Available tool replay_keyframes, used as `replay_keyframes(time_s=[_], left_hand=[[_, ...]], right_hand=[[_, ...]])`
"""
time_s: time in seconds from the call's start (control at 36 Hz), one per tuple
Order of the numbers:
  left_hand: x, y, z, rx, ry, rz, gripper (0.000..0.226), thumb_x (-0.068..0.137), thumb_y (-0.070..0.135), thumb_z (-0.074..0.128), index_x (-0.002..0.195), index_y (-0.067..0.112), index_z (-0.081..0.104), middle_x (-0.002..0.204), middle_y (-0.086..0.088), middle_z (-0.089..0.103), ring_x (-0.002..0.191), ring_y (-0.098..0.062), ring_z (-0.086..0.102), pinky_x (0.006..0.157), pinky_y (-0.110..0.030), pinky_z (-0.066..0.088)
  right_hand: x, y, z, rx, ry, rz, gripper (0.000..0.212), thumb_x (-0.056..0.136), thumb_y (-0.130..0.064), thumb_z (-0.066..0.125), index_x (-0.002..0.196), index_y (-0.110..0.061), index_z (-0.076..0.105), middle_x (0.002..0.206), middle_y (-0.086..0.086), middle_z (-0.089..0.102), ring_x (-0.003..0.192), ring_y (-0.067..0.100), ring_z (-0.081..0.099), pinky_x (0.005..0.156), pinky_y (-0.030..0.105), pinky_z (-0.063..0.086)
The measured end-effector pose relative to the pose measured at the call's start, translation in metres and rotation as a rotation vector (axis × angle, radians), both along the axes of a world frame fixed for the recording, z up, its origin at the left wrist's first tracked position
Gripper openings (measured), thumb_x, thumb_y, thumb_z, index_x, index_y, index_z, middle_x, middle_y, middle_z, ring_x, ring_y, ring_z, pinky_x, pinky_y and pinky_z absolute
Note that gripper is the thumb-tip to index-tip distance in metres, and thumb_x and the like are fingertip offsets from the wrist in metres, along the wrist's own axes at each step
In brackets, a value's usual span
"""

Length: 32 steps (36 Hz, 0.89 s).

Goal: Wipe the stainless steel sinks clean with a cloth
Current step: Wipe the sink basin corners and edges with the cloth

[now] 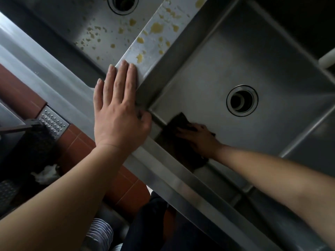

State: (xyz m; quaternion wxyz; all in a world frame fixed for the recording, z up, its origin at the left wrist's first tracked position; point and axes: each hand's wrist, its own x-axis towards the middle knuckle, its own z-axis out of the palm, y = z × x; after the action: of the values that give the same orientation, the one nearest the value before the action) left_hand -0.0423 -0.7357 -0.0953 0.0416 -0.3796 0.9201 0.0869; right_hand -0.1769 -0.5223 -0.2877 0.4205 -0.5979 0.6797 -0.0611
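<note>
Low in the frame two bare forearms reach up from the bottom corners over the front rim (163, 171) of the steel unit. The left hand (117, 113), at centre left, lies flat with straight fingers, its palm on the corner where the rim meets the divider (154, 38), holding nothing, only bracing. The right hand (198, 137) is down inside the right sink (244, 57), pressing a dark cloth (181, 121) onto the floor at the near left corner of the basin; the fingers look spread over the cloth, but it is dim there and I cannot tell whether they are curled round it.

To do this stroke well, I would say keep the cloth flat under the palm and push it right into the seam where floor meets wall, since corners hold grime. Then work in overlapping passes toward the drain (242, 100), right of centre, so loosened dirt ends there.

Further off, the divider is spotted with yellowish splashes (156, 27), and the same marks dot the left sink (72, 24) in the upper left. These look dried, so firmer rubbing may be needed. The bracing hand sits just short of them and will have to shift when the cloth comes that way.
</note>
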Motion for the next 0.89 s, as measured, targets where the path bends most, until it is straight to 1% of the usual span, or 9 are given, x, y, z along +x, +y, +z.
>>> replay_keyframes(time_s=[0.08, 0.14, 0.25, 0.33, 0.42, 0.5, 0.56, 0.75, 0.89], left_hand=[[0.0, 0.0, -0.001, -0.003, 0.003, -0.001, 0.095, 0.079, 0.034, 0.061, 0.158, 0.014, 0.013, 0.166, -0.006, 0.012, 0.153, -0.027, 0.006, 0.124, -0.049, 0.008], [0.0, 0.0, -0.001, -0.003, 0.012, 0.001, 0.094, 0.078, 0.036, 0.058, 0.158, 0.014, 0.013, 0.166, -0.006, 0.014, 0.153, -0.027, 0.006, 0.123, -0.05, 0.009], [0.0, -0.001, -0.003, -0.009, 0.028, 0.006, 0.093, 0.077, 0.036, 0.055, 0.158, 0.015, 0.013, 0.165, -0.006, 0.015, 0.153, -0.027, 0.008, 0.123, -0.05, 0.01], [0.001, -0.001, -0.005, -0.013, 0.033, 0.002, 0.094, 0.077, 0.036, 0.058, 0.158, 0.015, 0.014, 0.165, -0.006, 0.015, 0.153, -0.027, 0.008, 0.123, -0.049, 0.01], [0.002, 0.0, -0.005, -0.019, 0.035, -0.006, 0.094, 0.077, 0.036, 0.058, 0.158, 0.014, 0.015, 0.165, -0.006, 0.015, 0.153, -0.027, 0.008, 0.123, -0.049, 0.009], [0.002, -0.001, -0.005, -0.021, 0.033, -0.004, 0.093, 0.077, 0.036, 0.057, 0.158, 0.015, 0.015, 0.165, -0.006, 0.015, 0.153, -0.027, 0.007, 0.123, -0.049, 0.009], [0.002, -0.001, -0.005, -0.02, 0.026, 0.0, 0.094, 0.077, 0.037, 0.055, 0.158, 0.016, 0.014, 0.166, -0.006, 0.015, 0.153, -0.026, 0.007, 0.123, -0.049, 0.01], [0.001, -0.001, -0.004, -0.022, 0.0, -0.01, 0.094, 0.079, 0.04, 0.054, 0.158, 0.018, 0.01, 0.166, -0.004, 0.011, 0.154, -0.025, 0.003, 0.124, -0.048, 0.007], [0.0, 0.001, -0.003, -0.011, 0.008, -0.006, 0.093, 0.08, 0.035, 0.056, 0.158, 0.018, 0.009, 0.166, -0.005, 0.011, 0.154, -0.023, 0.003, 0.124, -0.048, 0.008]], right_hand=[[-0.014, 0.074, 0.016, 0.159, -0.004, 0.031, 0.055, 0.097, -0.014, 0.052, 0.148, -0.033, 0.041, 0.159, -0.011, 0.022, 0.15, 0.035, 0.018, 0.119, 0.044, 0.018], [-0.018, 0.106, 0.03, 0.177, 0.006, 0.018, 0.054, 0.095, -0.012, 0.058, 0.145, -0.029, 0.047, 0.157, -0.005, 0.03, 0.148, 0.038, 0.024, 0.117, 0.046, 0.021], [-0.015, 0.111, 0.032, 0.102, 0.087, 0.062, 0.061, 0.079, -0.004, 0.077, 0.136, -0.019, 0.06, 0.146, 0.009, 0.05, 0.131, 0.051, 0.045, 0.103, 0.059, 0.04], [-0.007, 0.082, 0.017, -0.085, 0.112, 0.039, 0.068, 0.059, 0.005, 0.088, 0.123, -0.01, 0.07, 0.13, 0.016, 0.064, 0.109, 0.057, 0.059, 0.082, 0.065, 0.053], [0.005, 0.017, 0.003, -0.178, 0.036, -0.034, 0.055, 0.074, 0.006, 0.078, 0.126, -0.009, 0.068, 0.135, 0.018, 0.06, 0.117, 0.059, 0.053, 0.091, 0.067, 0.047], [0.011, -0.062, -0.008, -0.149, -0.023, -0.059, 0.044, 0.094, -0.011, 0.062, 0.137, -0.019, 0.059, 0.149, 0.009, 0.048, 0.135, 0.052, 0.039, 0.109, 0.06, 0.034], [0.013, -0.094, -0.013, -0.124, -0.041, -0.073, 0.043, 0.099, -0.021, 0.058, 0.141, -0.024, 0.054, 0.153, 0.004, 0.043, 0.142, 0.045, 0.032, 0.112, 0.055, 0.031], [0.031, -0.087, -0.008, -0.036, -0.013, -0.149, 0.051, 0.101, -0.038, 0.051, 0.15, -0.034, 0.038, 0.162, -0.008, 0.024, 0.148, 0.035, 0.016, 0.115, 0.051, 0.021], [0.016, -0.044, 0.001, -0.012, -0.077, -0.174, 0.044, 0.102, -0.019, 0.049, 0.145, -0.03, 0.048, 0.159, -0.004, 0.032, 0.145, 0.035, 0.023, 0.115, 0.044, 0.025]])
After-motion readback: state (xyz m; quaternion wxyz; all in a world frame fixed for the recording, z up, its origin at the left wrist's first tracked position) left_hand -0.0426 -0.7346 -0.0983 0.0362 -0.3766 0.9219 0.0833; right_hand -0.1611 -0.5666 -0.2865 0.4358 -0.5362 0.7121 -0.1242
